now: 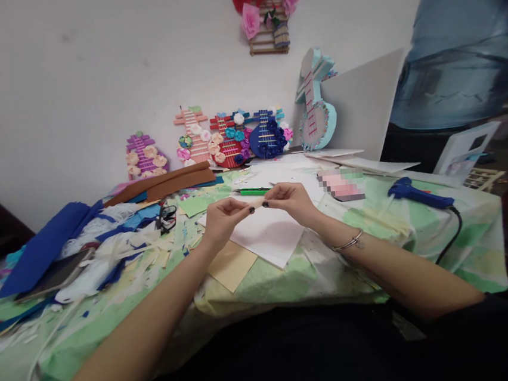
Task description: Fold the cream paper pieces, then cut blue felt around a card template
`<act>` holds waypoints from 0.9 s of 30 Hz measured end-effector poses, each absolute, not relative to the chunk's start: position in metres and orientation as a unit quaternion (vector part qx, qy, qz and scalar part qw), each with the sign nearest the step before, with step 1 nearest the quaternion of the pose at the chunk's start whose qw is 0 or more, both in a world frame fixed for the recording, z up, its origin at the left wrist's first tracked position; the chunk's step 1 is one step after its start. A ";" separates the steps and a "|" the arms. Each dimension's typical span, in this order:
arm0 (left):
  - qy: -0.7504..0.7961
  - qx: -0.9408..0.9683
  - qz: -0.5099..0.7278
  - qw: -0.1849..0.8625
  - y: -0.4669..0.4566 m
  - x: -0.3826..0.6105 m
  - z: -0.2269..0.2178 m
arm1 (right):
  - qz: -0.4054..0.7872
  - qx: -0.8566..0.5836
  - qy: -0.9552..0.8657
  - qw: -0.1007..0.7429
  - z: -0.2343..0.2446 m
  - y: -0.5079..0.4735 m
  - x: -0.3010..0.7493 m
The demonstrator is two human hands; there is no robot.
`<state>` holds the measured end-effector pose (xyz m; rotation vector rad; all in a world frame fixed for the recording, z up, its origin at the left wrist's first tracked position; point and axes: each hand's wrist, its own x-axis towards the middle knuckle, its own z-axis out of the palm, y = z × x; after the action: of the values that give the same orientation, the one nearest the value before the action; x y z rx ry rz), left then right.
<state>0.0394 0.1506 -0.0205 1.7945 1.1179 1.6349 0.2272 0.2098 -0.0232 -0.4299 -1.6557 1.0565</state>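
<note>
My left hand (224, 216) and my right hand (291, 200) meet above the table, fingers pinched together on a small pale strip (259, 204) held between them. Below the hands lies a white sheet of paper (270, 237), with a tan sheet (231, 266) partly under it. A green-handled cutter (254, 191) lies just beyond my fingers. A bracelet sits on my right wrist.
A blue glue gun (418, 194) with a black cord lies at the right. Blue felt (46, 243), brown felt (163, 184) and paper scraps crowd the left. Several decorated foam guitars (231, 139) lean on the wall. A large water bottle (460, 51) stands far right.
</note>
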 end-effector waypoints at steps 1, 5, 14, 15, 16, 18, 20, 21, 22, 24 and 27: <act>0.405 0.651 0.597 0.237 0.150 0.040 -0.020 | 0.445 -0.180 -0.695 0.535 -0.023 0.210 0.227; 0.397 0.647 0.603 0.247 0.148 0.041 -0.019 | 0.444 -0.177 -0.697 0.534 -0.023 0.209 0.228; 0.399 0.638 0.610 0.249 0.149 0.040 -0.021 | 0.437 -0.177 -0.702 0.534 -0.024 0.210 0.227; 0.400 0.638 0.608 0.252 0.149 0.040 -0.021 | 0.434 -0.178 -0.705 0.531 -0.025 0.211 0.228; 0.401 0.639 0.605 0.255 0.148 0.041 -0.021 | 0.432 -0.177 -0.709 0.528 -0.025 0.211 0.228; 0.402 0.646 0.594 0.261 0.146 0.041 -0.020 | 0.419 -0.172 -0.730 0.511 -0.026 0.211 0.228; 0.403 0.657 0.582 0.259 0.144 0.043 -0.019 | 0.394 -0.172 -0.766 0.479 -0.025 0.210 0.228; 0.403 0.663 0.577 0.255 0.143 0.044 -0.019 | 0.379 -0.174 -0.783 0.461 -0.025 0.210 0.227; 0.402 0.669 0.573 0.250 0.143 0.044 -0.019 | 0.367 -0.177 -0.797 0.446 -0.025 0.210 0.227; 0.401 0.678 0.567 0.240 0.143 0.046 -0.020 | 0.352 -0.181 -0.811 0.431 -0.026 0.210 0.226; 0.404 0.684 0.563 0.228 0.144 0.047 -0.020 | 0.341 -0.189 -0.813 0.433 -0.027 0.213 0.226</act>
<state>0.0469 0.1436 -0.0203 1.8829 1.1121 1.5516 0.2262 0.2125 -0.0268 -0.4703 -2.0263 0.8498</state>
